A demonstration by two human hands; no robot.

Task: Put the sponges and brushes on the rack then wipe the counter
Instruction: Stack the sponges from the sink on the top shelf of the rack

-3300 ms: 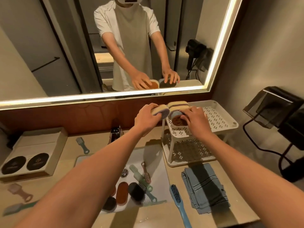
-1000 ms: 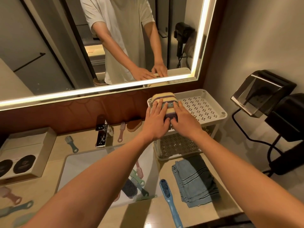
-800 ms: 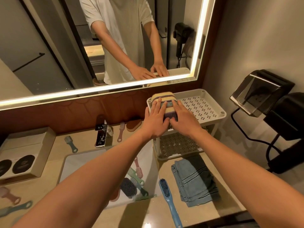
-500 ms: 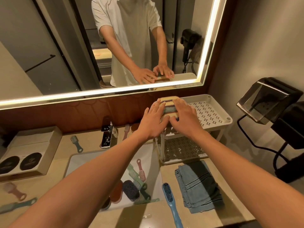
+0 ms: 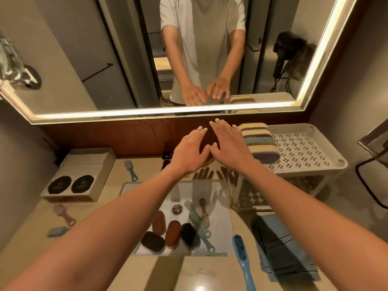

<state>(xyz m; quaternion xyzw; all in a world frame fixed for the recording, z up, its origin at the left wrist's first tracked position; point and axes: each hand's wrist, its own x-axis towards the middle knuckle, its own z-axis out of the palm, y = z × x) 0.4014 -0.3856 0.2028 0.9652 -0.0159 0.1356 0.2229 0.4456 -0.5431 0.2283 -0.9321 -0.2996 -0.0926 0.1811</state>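
Both hands are out flat, palms down, over the far edge of the sink [image 5: 182,198]. The left hand [image 5: 190,152] and the right hand [image 5: 228,145] sit side by side, thumbs almost meeting, fingers straight and loosely spread, nothing held in either. The right hand is just left of the sponges [image 5: 259,141]; I can't tell from this angle whether its edge actually brushes them.

The sponges are a striped stack lying in the far left corner of the top tray of the white rack [image 5: 304,152], which stands on the counter [image 5: 199,274] right of the sink, up against the wall under the mirror [image 5: 105,59].

The brushes are all off the rack (quite a pile of them). In the near part of the sink there are oval brushes [image 5: 172,234], some brown and some dark, bunched together, with a couple of green long-handled brushes [image 5: 199,223] and a pink brush [image 5: 204,213] lying across each other just right of them. A blue brush [image 5: 241,257] lies on the counter near the sink's right edge, and a folded blue cloth [image 5: 283,248] is just right of that, near side of the rack.

On the left, a small blue brush [image 5: 130,170] sits by the faucet [image 5: 168,156], next to a box [image 5: 79,177] with two dark discs, and another pink brush [image 5: 63,214] lies nearer.
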